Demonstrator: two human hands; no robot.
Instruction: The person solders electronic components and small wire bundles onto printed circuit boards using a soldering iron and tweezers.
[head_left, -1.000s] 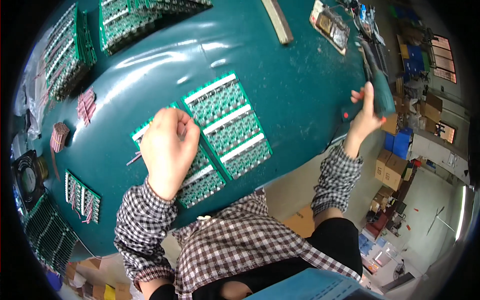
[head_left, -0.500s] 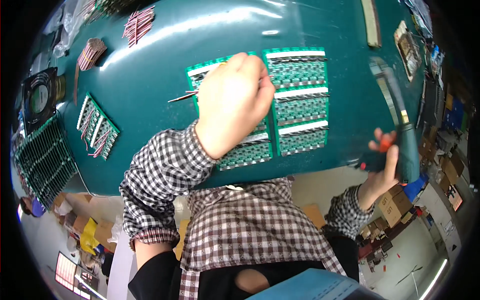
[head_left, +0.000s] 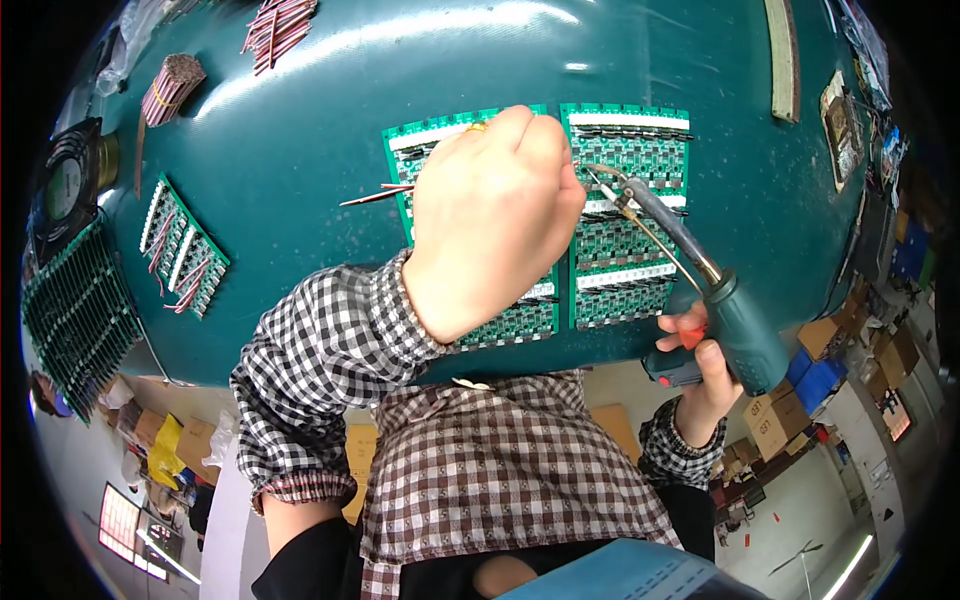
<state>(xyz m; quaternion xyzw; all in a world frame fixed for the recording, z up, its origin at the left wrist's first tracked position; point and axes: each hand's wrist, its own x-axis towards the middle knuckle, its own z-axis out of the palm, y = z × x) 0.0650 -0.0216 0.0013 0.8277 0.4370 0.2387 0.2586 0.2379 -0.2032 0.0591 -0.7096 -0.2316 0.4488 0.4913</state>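
The left hand [head_left: 500,215] is clenched over the left green circuit-board panel [head_left: 420,145], hiding the panel's middle. A few wires [head_left: 375,195] stick out from the hand's left side, gripped in the curled fingers; the tips of most fingers are hidden.

The right hand [head_left: 708,368] grasps the dark green handle of a soldering gun [head_left: 748,338], with fingers by its red trigger [head_left: 692,337]. The gun's metal barrel and a slender tube beside it slant up and left over the right circuit-board panel [head_left: 600,245], ending just beside the left hand's thumb. Whether the tip touches anything cannot be told.

Both panels lie flat, side by side, on the green bench [head_left: 740,180], near its front edge. To the left rest a smaller board [head_left: 185,248] with wires across it, a banded wire bundle [head_left: 172,90] and a loose wire pile [head_left: 277,33]; a fan [head_left: 70,185] stands near the bench's left side. At the upper right lie a wooden strip [head_left: 783,60] and a shallow rectangular tray [head_left: 828,105].
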